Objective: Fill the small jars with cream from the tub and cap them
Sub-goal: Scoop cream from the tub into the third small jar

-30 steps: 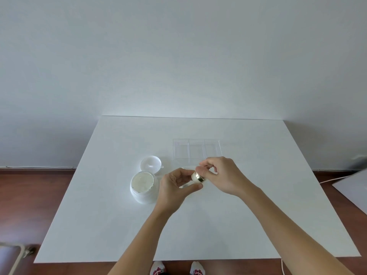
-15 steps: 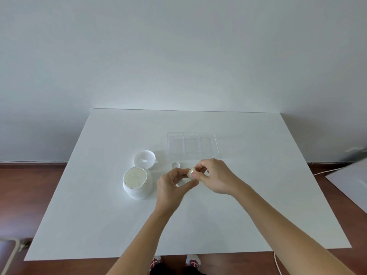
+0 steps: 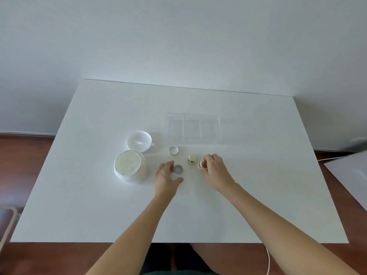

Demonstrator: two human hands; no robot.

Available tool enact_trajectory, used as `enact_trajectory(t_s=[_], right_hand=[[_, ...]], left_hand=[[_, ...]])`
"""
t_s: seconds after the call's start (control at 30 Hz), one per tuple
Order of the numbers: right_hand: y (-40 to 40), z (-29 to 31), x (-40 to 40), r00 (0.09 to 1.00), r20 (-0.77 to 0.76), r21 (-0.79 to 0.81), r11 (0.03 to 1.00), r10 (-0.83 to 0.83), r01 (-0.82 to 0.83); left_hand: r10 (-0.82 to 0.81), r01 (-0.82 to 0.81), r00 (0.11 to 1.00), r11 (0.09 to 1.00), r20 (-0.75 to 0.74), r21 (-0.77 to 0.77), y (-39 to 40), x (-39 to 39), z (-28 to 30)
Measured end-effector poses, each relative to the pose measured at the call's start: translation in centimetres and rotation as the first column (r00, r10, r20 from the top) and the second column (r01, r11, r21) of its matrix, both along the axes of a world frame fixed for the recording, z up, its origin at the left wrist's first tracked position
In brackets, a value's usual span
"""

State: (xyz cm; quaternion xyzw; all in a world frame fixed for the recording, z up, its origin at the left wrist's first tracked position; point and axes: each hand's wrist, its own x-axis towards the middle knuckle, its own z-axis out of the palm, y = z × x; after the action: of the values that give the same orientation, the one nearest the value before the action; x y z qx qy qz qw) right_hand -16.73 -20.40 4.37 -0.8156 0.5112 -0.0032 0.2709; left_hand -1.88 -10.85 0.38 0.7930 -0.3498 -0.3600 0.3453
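Here the right hand (image 3: 215,171) pinched a gold cap (image 3: 201,164) between curled fingertips, holding it low over the table (image 3: 258,195), just beside a capped jar (image 3: 192,159) with a gold lid. The left hand (image 3: 166,178) lay relaxed, fingers and thumb apart and holding nothing, its fingertips just beside an open jar (image 3: 178,168) that stood upright between the two hands. Whether that jar held cream could not be told. Beyond it lay a small white disc (image 3: 173,150), perhaps an inner seal. Further left stood the tub (image 3: 130,168), open and full of pale cream, with its lid (image 3: 139,140) upturned behind it; a clear tray (image 3: 193,127) sat toward the far side.

The open jar looked light and hard, likely to skate on the smooth top, so it probably wanted steadying by its side wall between thumb and fingers. The cap seemed rigid and glossy, best taken by its rim.
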Motion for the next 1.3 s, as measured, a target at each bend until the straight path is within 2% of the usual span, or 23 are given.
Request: enact_trajectory(t_s=[0.2, 0.4, 0.47, 0.57, 0.63, 0.73, 0.87, 1.03, 1.17, 1.3], right_hand=[[-0.2, -1.4, 0.1, 0.996, -0.051, -0.061, 0.995, 0.074, -0.077], [-0.8, -0.6, 0.5, 0.986, -0.137, -0.093, 0.990, 0.093, -0.107], [-1.4, 0.4, 1.0, 0.997, -0.065, -0.109, 0.992, 0.052, -0.058], [-2.4, 2.4, 3.1, 0.991, 0.128, -0.118, 0.993, 0.025, -0.010], [-2.9, 3.5, 5.5, 0.976, 0.211, -0.089, 0.995, 0.052, -0.034], [-2.9, 3.9, 9.5, 0.963, 0.245, -0.044, 0.994, 0.108, -0.101], [-2.1, 2.8, 14.5, 0.962, 0.169, -0.033, 0.977, 0.214, -0.212], [-1.0, 0.8, 17.8, 0.978, 0.001, 0.013, 0.978, 0.209, -0.209], [-0.6, -0.1, 18.9, 0.983, -0.007, 0.024, 0.983, 0.185, -0.184], [-0.6, -0.9, 19.4, 0.997, 0.017, 0.034, 0.996, 0.082, -0.082]], left_hand=[[0.050, -0.050, 0.999, 0.999, 0.002, -0.019, -0.9, 0.1, -0.8], [0.030, -0.030, 1.000, 0.998, -0.002, -0.046, -0.6, 0.4, -0.4], [0.041, -0.043, 0.999, 0.997, -0.035, -0.069, -0.2, 0.6, 0.6], [0.112, -0.126, 0.985, 0.987, -0.133, -0.103, 1.3, 0.9, 3.2], [0.153, -0.177, 0.974, 0.974, -0.168, -0.139, 2.7, 1.4, 5.3], [0.226, -0.262, 0.957, 0.943, -0.184, -0.207, 4.8, 2.9, 8.1], [0.338, -0.373, 0.925, 0.893, -0.174, -0.253, 7.0, 5.8, 10.7], [0.448, -0.480, 0.877, 0.833, -0.176, -0.274, 9.0, 9.0, 11.2], [0.474, -0.518, 0.854, 0.814, -0.213, -0.264, 10.0, 10.1, 10.7], [0.464, -0.519, 0.851, 0.815, -0.245, -0.258, 10.6, 10.5, 10.2]])
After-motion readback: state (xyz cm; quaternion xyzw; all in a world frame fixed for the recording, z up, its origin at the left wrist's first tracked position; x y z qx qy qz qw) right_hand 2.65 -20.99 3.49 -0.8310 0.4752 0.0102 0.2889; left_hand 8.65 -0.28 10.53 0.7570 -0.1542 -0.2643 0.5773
